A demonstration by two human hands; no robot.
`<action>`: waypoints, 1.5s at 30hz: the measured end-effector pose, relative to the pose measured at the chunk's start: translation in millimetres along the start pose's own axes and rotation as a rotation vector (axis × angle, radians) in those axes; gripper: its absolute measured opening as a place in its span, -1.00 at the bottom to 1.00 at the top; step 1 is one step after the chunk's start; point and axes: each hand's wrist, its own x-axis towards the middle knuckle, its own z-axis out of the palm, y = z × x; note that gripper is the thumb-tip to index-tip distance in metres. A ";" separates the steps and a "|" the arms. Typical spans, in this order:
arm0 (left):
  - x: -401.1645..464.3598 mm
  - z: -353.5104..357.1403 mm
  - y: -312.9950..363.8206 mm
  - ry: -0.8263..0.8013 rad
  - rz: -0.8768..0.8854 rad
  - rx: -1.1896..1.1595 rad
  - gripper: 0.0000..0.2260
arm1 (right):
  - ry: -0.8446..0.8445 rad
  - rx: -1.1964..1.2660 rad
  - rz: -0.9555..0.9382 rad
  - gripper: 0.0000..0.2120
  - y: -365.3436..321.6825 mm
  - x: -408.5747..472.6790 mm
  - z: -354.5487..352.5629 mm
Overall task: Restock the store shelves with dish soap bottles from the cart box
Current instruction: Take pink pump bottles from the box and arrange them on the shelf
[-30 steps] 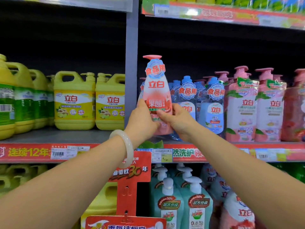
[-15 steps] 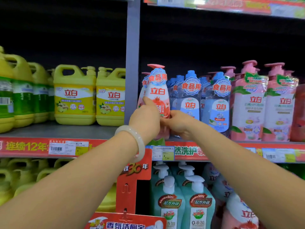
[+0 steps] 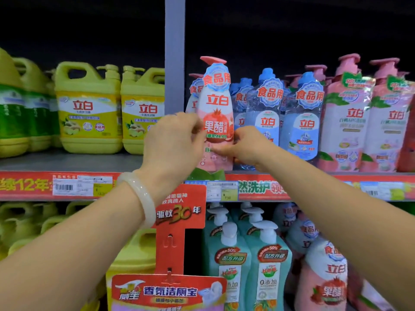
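Far left on the shelf (image 3: 74,162) is a row of yellow jugs (image 3: 88,108), then the grey upright post (image 3: 174,52) splitting the bays. Just right of that post is where the action is: the pink dish soap bottle (image 3: 216,104) stands upright at the front edge of the shelf, bottom looks like it's down on the deck, another pink one tucked right behind it.

Left hand (image 3: 173,142) has its fingers curled against the bottle's left side at label height, looks like a light pinch more than a full grip. Right hand (image 3: 244,147) is doing the same from the right, fingertips on the lower label. So both are holding it, steadying or squaring it up I'd guess.

Step-wise this reads as the tail end of placing one bottle. Next move probably needs a small nudge so the label faces front, then letting go cleanly without tipping it.

Room is tight: post close on the left, blue bottles (image 3: 267,117) touching or nearly touching on the right, with pink pump bottles (image 3: 345,122) further along. Plenty of open space above, though, and the shelf lip with its price tags (image 3: 222,190) is right below, so pulling straight back toward the near side seems safest.
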 end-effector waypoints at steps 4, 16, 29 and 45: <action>4.4 -2.0 -27.4 0.087 -0.314 -0.296 -0.31 | 0.010 -0.019 -0.002 -0.69 -2.8 -1.9 2.5; 1.9 20.5 -44.5 -0.165 -0.374 -0.401 0.11 | 0.124 -0.066 0.026 -0.51 -6.2 7.9 24.2; -10.4 26.5 -32.3 -0.049 0.028 0.005 -0.31 | 0.019 -0.162 0.140 -0.40 -12.8 16.9 31.3; -10.1 31.1 -34.7 -0.095 -0.148 -0.224 -0.08 | -0.062 -0.163 0.282 -0.50 -16.2 36.9 36.0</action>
